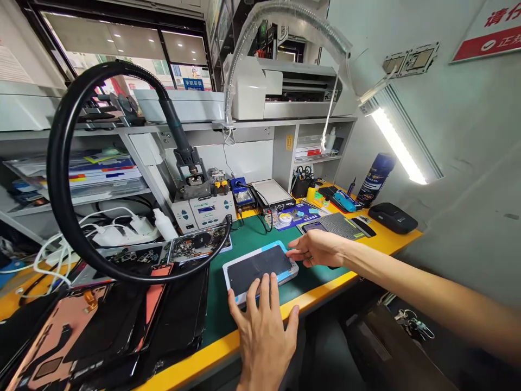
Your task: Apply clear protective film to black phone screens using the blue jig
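A dark phone-sized screen [258, 267] lies face up in a pale tray-like frame [226, 277] with light-blue strips along its edges. My left hand [264, 331] is at the near side, its fingers spread and their tips resting on the near edge. At the right end, my right hand [315, 247] has its fingers bent and drawn together against the frame's corner. Whatever those fingertips pinch is too small or hidden to make out. Under the frame is a green work mat [252, 231].
Phone panels and back covers [109, 326] are piled on the left, beneath a looping black hose [61, 179]. A soldering station [203, 213] stands behind. At the right are a spray can [376, 179], a black case [393, 217] and a grey mesh mat [340, 225]. A lit lamp [396, 144] hangs above.
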{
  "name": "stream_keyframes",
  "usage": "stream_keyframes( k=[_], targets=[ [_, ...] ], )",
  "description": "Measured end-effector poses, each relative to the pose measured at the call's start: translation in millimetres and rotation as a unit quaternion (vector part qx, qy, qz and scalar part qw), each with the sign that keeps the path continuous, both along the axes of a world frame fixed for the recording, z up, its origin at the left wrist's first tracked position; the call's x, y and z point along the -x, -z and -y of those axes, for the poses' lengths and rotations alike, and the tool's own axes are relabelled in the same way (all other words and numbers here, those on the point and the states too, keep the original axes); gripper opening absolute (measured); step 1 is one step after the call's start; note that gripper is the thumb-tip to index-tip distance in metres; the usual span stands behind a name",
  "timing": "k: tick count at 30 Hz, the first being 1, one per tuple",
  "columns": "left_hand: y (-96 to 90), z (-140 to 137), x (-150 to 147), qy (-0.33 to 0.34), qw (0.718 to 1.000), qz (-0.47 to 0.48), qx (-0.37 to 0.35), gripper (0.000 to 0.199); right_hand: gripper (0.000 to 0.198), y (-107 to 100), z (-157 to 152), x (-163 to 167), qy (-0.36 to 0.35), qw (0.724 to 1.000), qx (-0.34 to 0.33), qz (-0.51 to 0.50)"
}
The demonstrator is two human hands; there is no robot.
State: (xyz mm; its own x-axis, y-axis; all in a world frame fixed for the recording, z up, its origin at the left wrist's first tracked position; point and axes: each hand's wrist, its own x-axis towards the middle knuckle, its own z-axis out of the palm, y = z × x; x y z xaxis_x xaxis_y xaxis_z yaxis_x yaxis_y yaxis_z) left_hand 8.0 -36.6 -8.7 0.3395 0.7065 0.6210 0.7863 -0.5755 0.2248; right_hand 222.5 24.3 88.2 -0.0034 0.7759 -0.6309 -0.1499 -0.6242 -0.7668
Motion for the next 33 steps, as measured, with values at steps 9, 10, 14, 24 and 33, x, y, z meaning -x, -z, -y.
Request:
stream_keyframes(
  k=[9,10,14,24,33],
  targets=[
    [2.1,0.2,0.7,-0.008,1.0,0.001,-0.012,0.051,0.006,0.5,-4.3,12.2,0.01,0.999,0.009,0.037],
    [2.2,0.1,0.7,-0.008,1.0,0.002,-0.013,0.051,0.007,1.9,-5.1,14.0,0.013,0.999,0.005,0.046],
    [2.6,-0.1,0.5,-0.006,1.0,0.01,-0.021,0.051,0.01,8.0,-10.0,20.7,0.012,0.996,-0.016,0.091],
    [3.6,-0.1,0.2,-0.003,0.999,0.025,-0.035,0.05,0.016,18.4,-17.6,26.0,-0.004,0.981,-0.09,0.173],
    [7.1,-1.7,-0.1,0.011,0.997,0.052,-0.058,0.051,0.022,23.9,-16.9,11.3,-0.045,0.988,-0.114,0.09]
  ],
)
